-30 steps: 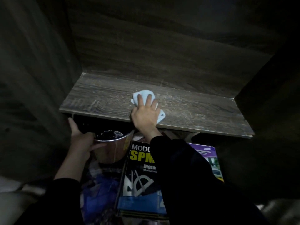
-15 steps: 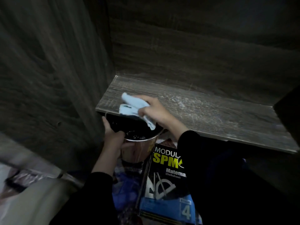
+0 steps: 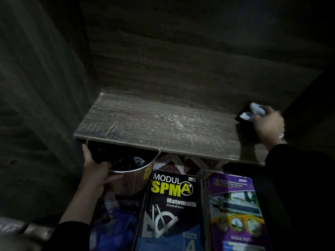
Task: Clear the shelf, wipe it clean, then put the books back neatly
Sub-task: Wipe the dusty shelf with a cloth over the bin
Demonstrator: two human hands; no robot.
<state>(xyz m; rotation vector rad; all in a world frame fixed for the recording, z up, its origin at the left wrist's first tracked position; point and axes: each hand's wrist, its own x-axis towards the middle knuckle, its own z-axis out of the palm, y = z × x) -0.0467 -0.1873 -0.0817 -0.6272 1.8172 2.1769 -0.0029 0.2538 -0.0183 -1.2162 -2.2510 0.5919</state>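
Note:
The dark wooden shelf [image 3: 159, 127] is bare and shows pale dust streaks near its middle. At its far right end my right hand [image 3: 268, 125] grips a crumpled light blue cloth [image 3: 255, 111] against the board. Below the shelf's left front edge my left hand [image 3: 96, 171] holds the rim of a shiny metal tin [image 3: 130, 180]. Two books lie flat beneath the shelf: a black "Modul SPM A+ Matematik" book [image 3: 170, 211] and a purple-covered book [image 3: 233, 211] to its right.
The cabinet's left side wall [image 3: 41, 105] and back panel [image 3: 181, 60] close in the shelf. A dark right wall stands just past my right hand. A blue patterned item [image 3: 112, 229] lies under the tin, left of the black book.
My right hand has carried the cloth from the left front edge above the tin across to the shelf's far right end. The left hand still holds the tin in place.

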